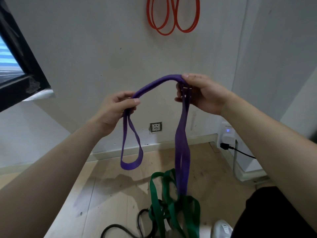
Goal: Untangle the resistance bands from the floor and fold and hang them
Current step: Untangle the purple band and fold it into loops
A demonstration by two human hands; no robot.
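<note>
A person with bare forearms [56, 169] is wearing black trousers [274, 217], showing well below the right hand [202, 93], and a white shoe [223, 228] with grey markings beside them.

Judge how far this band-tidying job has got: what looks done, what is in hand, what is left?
Done: the orange band hangs looped on the wall. In hand: the left hand and right hand grip the purple band, raised, its long end running down into the green band. Left: freeing, folding and hanging the purple one, then the green band and a black loop tangled on the floor.
</note>
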